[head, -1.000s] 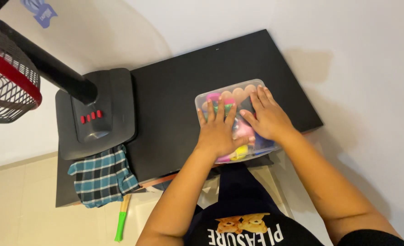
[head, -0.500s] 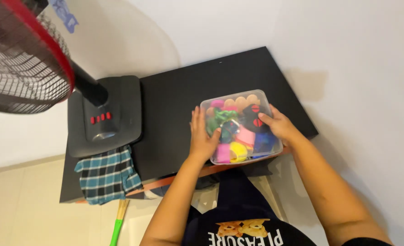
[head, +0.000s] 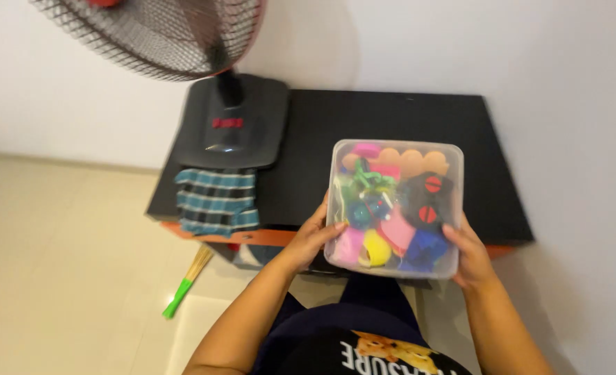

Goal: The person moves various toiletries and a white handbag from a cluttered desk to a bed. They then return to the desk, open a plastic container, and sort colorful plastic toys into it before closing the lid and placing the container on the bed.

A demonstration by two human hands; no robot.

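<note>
clear toy box (head: 395, 205) held between left hand (head: 313, 236) and right hand (head: 469, 254).

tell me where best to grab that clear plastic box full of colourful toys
Probably by its two long sides near the front corners, one hand each side, as the left hand and right hand do now: the clear box is wide, lidded, with a rim for fingers to hook.

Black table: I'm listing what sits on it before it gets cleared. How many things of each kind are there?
Clear plastic box of colourful toys, gripped by left hand and right hand: 1
Fan base: 1
Checked cloth: 1
Total: 3
</note>
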